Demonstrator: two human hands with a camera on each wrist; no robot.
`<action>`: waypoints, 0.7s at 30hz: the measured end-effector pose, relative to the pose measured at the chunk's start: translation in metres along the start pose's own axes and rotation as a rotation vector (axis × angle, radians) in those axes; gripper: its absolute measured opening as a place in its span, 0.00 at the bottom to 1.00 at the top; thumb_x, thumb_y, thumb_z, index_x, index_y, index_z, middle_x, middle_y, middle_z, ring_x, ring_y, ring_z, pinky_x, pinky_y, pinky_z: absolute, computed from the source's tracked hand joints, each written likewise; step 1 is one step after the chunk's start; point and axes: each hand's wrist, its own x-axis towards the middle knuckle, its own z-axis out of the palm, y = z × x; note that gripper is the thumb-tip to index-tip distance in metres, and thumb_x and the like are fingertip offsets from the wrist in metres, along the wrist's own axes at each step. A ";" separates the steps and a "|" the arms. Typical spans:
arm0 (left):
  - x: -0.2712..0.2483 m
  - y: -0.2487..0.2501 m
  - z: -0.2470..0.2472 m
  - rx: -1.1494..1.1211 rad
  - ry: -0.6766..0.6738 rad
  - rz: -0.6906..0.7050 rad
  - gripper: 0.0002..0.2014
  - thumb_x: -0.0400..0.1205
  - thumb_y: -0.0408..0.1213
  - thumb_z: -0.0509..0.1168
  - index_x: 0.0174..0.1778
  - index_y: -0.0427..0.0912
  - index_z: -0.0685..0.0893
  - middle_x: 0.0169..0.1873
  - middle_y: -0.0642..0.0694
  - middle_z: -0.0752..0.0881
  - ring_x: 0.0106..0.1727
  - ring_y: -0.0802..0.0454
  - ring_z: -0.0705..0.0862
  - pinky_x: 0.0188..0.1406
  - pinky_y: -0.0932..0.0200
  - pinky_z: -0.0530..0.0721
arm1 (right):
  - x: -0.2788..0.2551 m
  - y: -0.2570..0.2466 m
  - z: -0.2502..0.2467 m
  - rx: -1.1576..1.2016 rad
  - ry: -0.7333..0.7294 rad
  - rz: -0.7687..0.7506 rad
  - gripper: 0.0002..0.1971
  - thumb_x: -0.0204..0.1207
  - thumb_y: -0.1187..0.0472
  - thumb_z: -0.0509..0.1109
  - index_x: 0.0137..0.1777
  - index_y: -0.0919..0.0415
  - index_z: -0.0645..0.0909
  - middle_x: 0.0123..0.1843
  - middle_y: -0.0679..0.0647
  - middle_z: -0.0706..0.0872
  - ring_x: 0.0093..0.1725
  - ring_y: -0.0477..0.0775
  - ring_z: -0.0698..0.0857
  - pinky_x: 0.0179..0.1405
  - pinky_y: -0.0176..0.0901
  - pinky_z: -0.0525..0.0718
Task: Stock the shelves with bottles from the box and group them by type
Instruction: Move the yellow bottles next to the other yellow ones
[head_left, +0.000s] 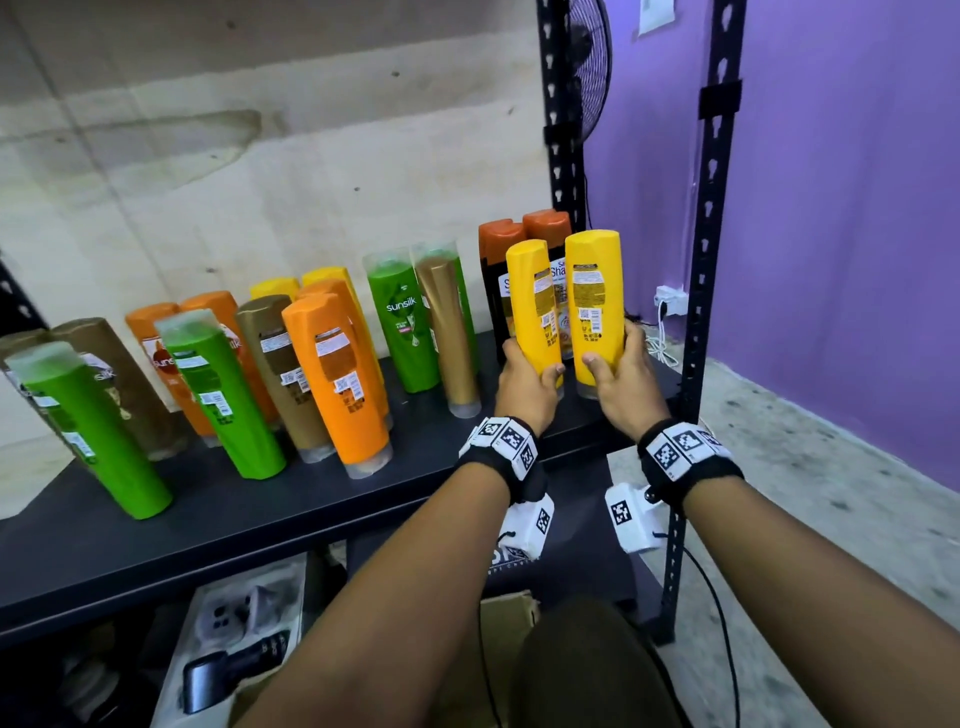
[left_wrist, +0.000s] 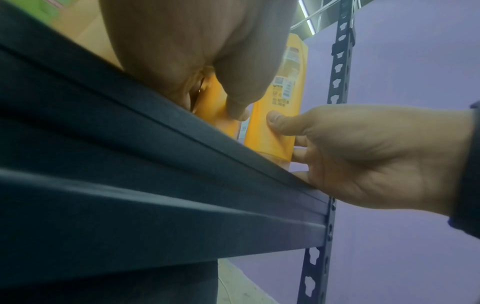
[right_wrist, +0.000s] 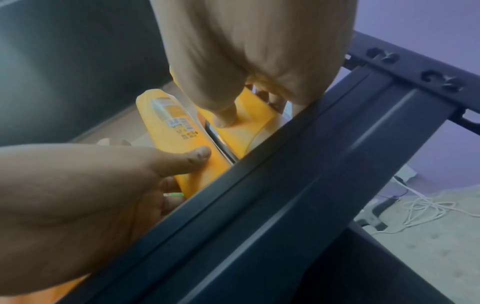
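Observation:
I hold two yellow bottles upright, caps down, side by side at the right end of the black shelf. My left hand grips the lower part of the smaller-looking left yellow bottle. My right hand grips the right yellow bottle. The left wrist view shows my left thumb on the left bottle, and the right hand round the right bottle. In the right wrist view both bottles sit just behind the shelf's front rail. I cannot tell whether their caps touch the shelf.
Two dark bottles with orange caps stand right behind the yellow pair. To the left on the shelf are several green, orange, brown and yellow bottles. The rack's black upright is close on the right. Boxes lie on the lower level.

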 end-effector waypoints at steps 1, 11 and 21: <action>0.003 0.000 0.002 0.003 0.001 -0.005 0.26 0.88 0.41 0.66 0.76 0.38 0.63 0.69 0.35 0.81 0.64 0.33 0.83 0.54 0.48 0.80 | 0.004 0.001 0.000 -0.014 -0.006 0.008 0.30 0.85 0.61 0.68 0.83 0.60 0.59 0.76 0.61 0.76 0.72 0.61 0.78 0.65 0.43 0.74; 0.020 0.000 0.014 0.009 0.008 -0.035 0.29 0.88 0.42 0.66 0.80 0.40 0.60 0.72 0.35 0.78 0.67 0.32 0.82 0.60 0.43 0.81 | 0.019 0.009 0.009 -0.061 0.015 0.034 0.31 0.85 0.58 0.68 0.83 0.56 0.58 0.77 0.59 0.76 0.70 0.63 0.80 0.67 0.57 0.81; 0.015 -0.007 0.016 0.034 0.012 -0.002 0.31 0.87 0.41 0.66 0.82 0.41 0.58 0.73 0.35 0.78 0.68 0.32 0.81 0.62 0.42 0.81 | 0.017 0.009 0.008 -0.093 0.005 0.050 0.33 0.85 0.56 0.67 0.84 0.49 0.55 0.79 0.57 0.74 0.75 0.64 0.76 0.71 0.67 0.78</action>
